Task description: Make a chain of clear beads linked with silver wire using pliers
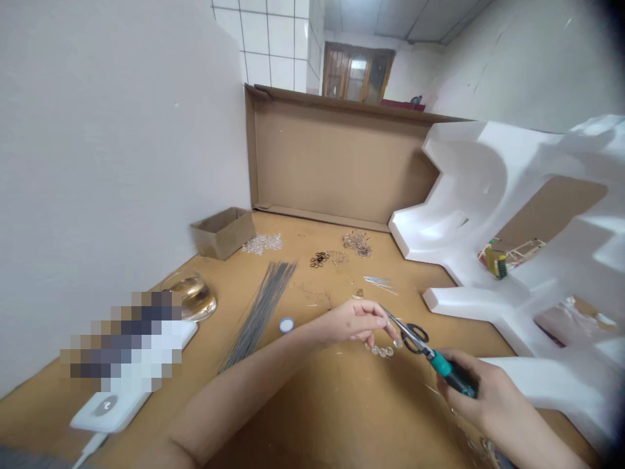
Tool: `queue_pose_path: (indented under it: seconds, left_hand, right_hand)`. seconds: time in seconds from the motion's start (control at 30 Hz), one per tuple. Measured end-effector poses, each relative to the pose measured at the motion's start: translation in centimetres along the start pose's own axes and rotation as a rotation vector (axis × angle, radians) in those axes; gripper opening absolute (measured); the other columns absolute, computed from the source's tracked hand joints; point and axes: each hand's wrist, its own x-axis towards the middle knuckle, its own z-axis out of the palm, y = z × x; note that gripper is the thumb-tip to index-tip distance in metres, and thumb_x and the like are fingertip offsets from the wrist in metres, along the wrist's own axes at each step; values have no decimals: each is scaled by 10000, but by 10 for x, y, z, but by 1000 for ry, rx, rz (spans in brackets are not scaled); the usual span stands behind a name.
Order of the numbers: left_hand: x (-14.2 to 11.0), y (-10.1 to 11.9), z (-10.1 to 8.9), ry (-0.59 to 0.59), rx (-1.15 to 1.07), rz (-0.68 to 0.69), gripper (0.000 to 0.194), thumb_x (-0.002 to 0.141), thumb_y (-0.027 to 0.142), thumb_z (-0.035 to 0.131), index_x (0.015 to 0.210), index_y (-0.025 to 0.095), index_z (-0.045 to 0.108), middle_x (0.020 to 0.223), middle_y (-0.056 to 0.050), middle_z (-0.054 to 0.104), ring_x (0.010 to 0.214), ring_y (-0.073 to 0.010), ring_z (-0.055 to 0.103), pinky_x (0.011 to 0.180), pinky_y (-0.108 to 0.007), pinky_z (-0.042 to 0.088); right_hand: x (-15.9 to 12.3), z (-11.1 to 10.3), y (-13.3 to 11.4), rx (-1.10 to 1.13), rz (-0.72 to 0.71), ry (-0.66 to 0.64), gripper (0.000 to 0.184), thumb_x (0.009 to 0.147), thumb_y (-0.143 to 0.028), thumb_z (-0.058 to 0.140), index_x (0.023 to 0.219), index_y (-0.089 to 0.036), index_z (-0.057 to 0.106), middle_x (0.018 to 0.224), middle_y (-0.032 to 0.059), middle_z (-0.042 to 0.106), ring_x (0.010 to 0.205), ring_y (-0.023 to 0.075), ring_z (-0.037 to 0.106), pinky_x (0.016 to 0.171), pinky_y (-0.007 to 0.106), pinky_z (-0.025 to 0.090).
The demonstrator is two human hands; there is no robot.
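Near the middle of the table, my left hand (359, 320) has its fingers pinched together on a short string of clear beads (382, 352), which hangs below the fingertips. My right hand (481, 391) is wrapped round the teal and black handles of long-nose pliers (443, 365). The pliers' thin metal jaws point up and left, reaching the fingertips of my left hand. Whether the jaws grip a wire there is too small to tell. Just behind the pliers, black loop handles (420, 333), like those of scissors, lie on the table.
Left of my hands lie a bundle of grey wires (261, 312) and a blue-rimmed white disc (286, 325). Farther back are clear beads (263, 243), black rings (319, 260) and silver pins (379, 282). A cardboard box (222, 238), glass bowl (198, 299), power strip (127, 384) and white foam (469, 260) flank the work area.
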Motion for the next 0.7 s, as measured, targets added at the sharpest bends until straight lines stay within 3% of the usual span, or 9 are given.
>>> queue_pose_path:
  seconds: [0.1,0.3,0.47,0.6,0.7]
  left_hand:
    - [0,1,1,-4,-4,-3,193,806,326,542,826,139,497,914,-66,657,344,30,262,597,-251,455]
    - [1,2,2,39,4,3,245,787,367,559,850,139,495,813,-25,649,349,22,283,572,-237,455]
    - [4,-3,6,92,12,49,271,788,392,549,811,125,511,683,0,623,349,14,254,564,-239,453]
    - [3,-6,9,139,63,59,288,794,402,538,813,114,543,505,54,507,367,-9,286,556,-227,442]
    - [2,-7,9,151,69,72,275,792,389,545,812,115,548,573,25,555,376,-6,309,547,-218,439]
  right_hand:
    - [2,1,5,-35,9,-15,317,679,-226,484,982,-222,578,716,-10,657,635,199,591,586,264,431]
    - [2,1,6,-105,-12,-2,330,694,-216,474,1016,-240,538,858,1,659,732,199,604,651,273,440]
    - [1,1,5,-237,-70,121,345,687,-235,485,1029,-270,517,944,5,637,768,205,607,653,295,440]
    - [-1,1,6,-331,-129,246,333,665,-249,509,994,-275,556,962,18,633,793,223,606,653,315,437]
    - [-1,3,10,-233,-118,302,344,623,-236,544,960,-281,593,904,1,658,728,209,618,611,287,444]
